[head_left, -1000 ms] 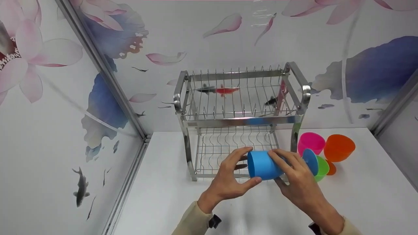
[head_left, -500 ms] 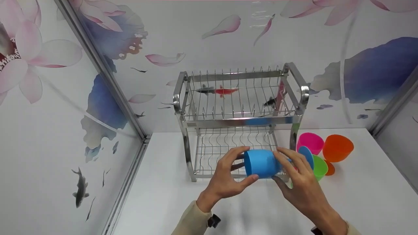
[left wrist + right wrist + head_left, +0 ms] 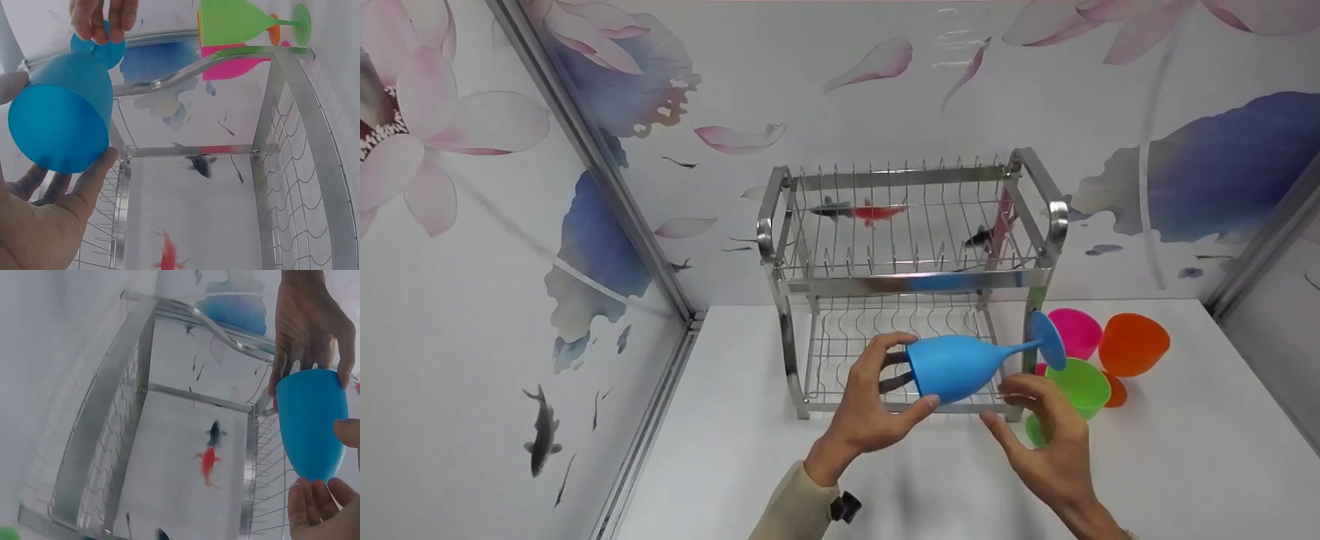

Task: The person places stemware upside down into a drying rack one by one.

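A blue goblet [image 3: 952, 367] is tipped on its side above the table in front of the rack, its mouth to the left and its foot to the right. My left hand [image 3: 862, 409] grips it at the rim, thumb below and fingers across the mouth. The left wrist view looks into the blue goblet's [image 3: 59, 129] hollow bowl. My right hand [image 3: 1050, 435] hovers below the stem, thumb and fingers bent and spread apart with nothing between them. In the right wrist view the right fingertips [image 3: 318, 495] lie right at the lower end of the bowl.
Behind the hands stands a two-tier steel dish rack [image 3: 915, 282] with wire shelves. To its right stand a pink goblet [image 3: 1075, 332], an orange goblet [image 3: 1132, 345] and a green goblet [image 3: 1078, 386], close together. A patterned wall [image 3: 607, 420] rises at the left.
My right hand has let go of the blue goblet and dropped below its stem. The goblet, in my left hand, has shifted slightly left, its foot swinging up.
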Motion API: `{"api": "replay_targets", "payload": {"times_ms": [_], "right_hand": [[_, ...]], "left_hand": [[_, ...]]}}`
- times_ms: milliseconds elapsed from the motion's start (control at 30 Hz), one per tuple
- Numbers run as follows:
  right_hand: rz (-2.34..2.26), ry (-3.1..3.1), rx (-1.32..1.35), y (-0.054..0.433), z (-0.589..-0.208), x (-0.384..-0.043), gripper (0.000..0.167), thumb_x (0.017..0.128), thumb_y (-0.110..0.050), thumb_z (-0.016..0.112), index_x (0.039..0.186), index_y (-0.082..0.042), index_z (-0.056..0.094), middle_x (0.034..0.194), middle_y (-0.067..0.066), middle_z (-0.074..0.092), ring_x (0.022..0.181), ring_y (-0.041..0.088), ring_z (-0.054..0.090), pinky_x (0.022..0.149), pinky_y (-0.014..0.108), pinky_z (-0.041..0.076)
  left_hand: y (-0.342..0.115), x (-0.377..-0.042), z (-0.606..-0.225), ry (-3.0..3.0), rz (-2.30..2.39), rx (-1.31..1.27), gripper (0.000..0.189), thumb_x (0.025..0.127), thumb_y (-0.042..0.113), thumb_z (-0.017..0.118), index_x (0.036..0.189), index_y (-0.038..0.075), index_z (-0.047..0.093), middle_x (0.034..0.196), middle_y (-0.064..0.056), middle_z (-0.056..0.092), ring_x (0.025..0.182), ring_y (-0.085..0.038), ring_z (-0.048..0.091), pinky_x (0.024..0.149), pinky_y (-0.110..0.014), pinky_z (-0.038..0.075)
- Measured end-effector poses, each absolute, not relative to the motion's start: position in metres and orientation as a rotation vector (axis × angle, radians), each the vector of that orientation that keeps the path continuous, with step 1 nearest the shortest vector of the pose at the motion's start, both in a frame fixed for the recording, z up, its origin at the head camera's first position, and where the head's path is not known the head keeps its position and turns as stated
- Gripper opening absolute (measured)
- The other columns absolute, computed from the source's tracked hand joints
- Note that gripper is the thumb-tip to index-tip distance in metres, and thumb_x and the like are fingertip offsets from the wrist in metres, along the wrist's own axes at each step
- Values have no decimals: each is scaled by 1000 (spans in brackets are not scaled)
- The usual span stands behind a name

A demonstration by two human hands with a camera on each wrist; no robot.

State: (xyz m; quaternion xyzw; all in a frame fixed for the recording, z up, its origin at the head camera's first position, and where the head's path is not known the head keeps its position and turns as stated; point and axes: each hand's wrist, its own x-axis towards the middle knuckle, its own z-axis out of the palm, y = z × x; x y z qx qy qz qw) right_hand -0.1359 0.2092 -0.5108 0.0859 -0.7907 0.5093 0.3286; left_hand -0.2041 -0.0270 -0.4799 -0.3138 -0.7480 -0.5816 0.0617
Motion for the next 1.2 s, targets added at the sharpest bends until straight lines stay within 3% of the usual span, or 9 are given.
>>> {"api": "replay_targets", "payload": {"times_ms": [167, 367, 600, 800, 1000, 1200], "right_hand": [[1882, -2027, -51, 200, -510, -139, 62, 94, -5, 82, 149, -7, 53, 145, 6, 62, 129, 11, 66, 102, 20, 55], [2188, -2007, -125, 196, -506, -143, 72, 107, -18, 67, 166, -4, 28, 171, 16, 35, 157, 38, 40, 112, 35, 46], [2279, -1966, -99, 190, -504, -145, 74, 111, -21, 59, 169, -3, 16, 174, 20, 25, 160, 44, 30, 115, 47, 40], [2384, -1857, -86, 187, -503, -146, 76, 113, -19, 55, 171, -3, 8, 177, 20, 18, 162, 43, 25, 117, 48, 39], [2453, -1755, -54, 187, -502, -145, 76, 115, -18, 50, 171, -5, 1, 178, 18, 13, 163, 41, 21, 120, 46, 34], [2436, -1736, -31, 185, -499, -146, 75, 114, -16, 51, 171, -4, 3, 177, 19, 16, 163, 40, 22, 120, 45, 34]], "left_hand": [[-24, -202, -481, -2248, -1768, -983, 73, 90, 35, 82, 150, 13, 47, 149, -11, 53, 131, -32, 65, 97, -35, 63], [-19, -202, -484, -2233, -1749, -1006, 71, 90, 34, 82, 149, 15, 47, 148, -10, 54, 130, -29, 65, 97, -34, 62], [-17, -202, -486, -2222, -1722, -1016, 72, 91, 34, 82, 151, 15, 47, 148, -10, 54, 132, -29, 65, 97, -34, 62], [-16, -202, -486, -2216, -1749, -1028, 73, 91, 33, 82, 150, 11, 47, 149, -9, 54, 133, -27, 64, 98, -32, 62], [-15, -201, -487, -2196, -1772, -1040, 71, 91, 32, 82, 151, 16, 47, 150, -9, 53, 134, -26, 63, 98, -37, 62], [-15, -200, -486, -2203, -1769, -1037, 74, 91, 32, 81, 151, 7, 46, 150, -11, 53, 134, -26, 63, 98, -30, 61]]}}
